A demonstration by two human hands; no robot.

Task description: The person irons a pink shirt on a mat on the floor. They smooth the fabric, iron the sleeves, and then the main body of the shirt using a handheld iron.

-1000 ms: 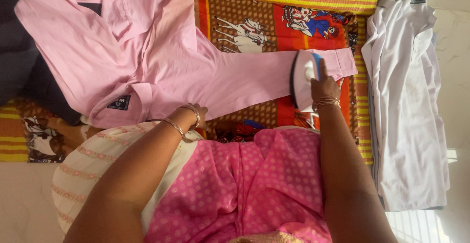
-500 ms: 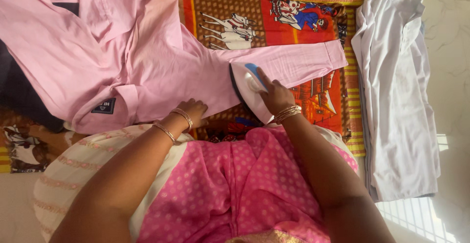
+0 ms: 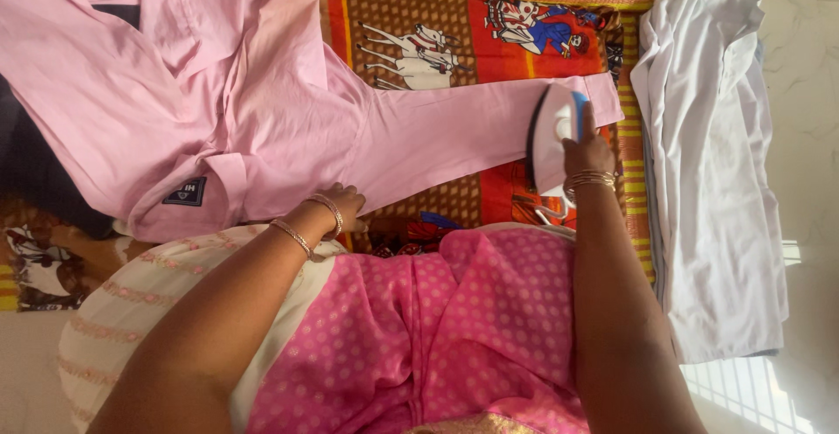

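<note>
Patterned cloth (image 3: 454, 14) covered the floor. Our right hand (image 3: 587, 152) gripped the iron (image 3: 551, 132) near the cuff, right of centre; our left hand (image 3: 345, 207) lay flat, pinning the pink shirt (image 3: 262, 111). Keeping the sleeve taut seemed wise.

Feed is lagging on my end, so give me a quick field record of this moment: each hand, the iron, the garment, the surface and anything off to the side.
right hand: grips the white and blue iron
iron position: on the pink shirt's sleeve, near the cuff end
left hand: pressed flat on the pink shirt near the sleeve's base
surface: patterned cloth with red and brown panels, striped border
side: white shirt lying to the right, on the pale floor
</note>
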